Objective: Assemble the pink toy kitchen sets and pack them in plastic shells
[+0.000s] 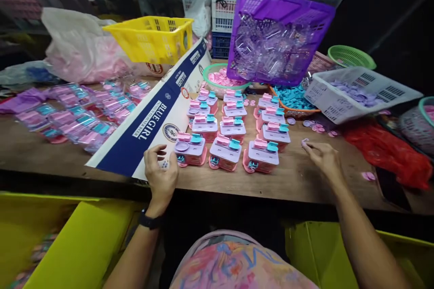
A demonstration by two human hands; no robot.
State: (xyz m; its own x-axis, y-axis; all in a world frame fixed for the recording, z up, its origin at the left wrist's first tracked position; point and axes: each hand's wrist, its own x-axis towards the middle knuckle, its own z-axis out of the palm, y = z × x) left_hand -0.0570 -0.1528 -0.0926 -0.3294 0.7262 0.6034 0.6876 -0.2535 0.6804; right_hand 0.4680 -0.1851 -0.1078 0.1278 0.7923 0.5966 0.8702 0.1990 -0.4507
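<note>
Several small toy sets with lilac tops and pink bases stand in three columns on the wooden table. Pink and turquoise parts sit on each top. My left hand [161, 176] is beside the front-left toy [190, 151], with its fingers curved and apart and nothing visible in them. That toy carries a round lilac plate [182, 146] on its top. To the right of the columns, my right hand [325, 160] pinches a small lilac plastic piece [304, 142] just above the table. The front-right toy [261, 156] is the nearest one to it.
A printed cardboard strip [159, 113] separates bagged toys [77, 115] from the columns. Behind stand a yellow basket [152, 38], a tilted purple basket [281, 18] and a green-rimmed bowl [222, 76]. On the right are a white basket [335, 101], red plastic [389, 153] and a phone [393, 187].
</note>
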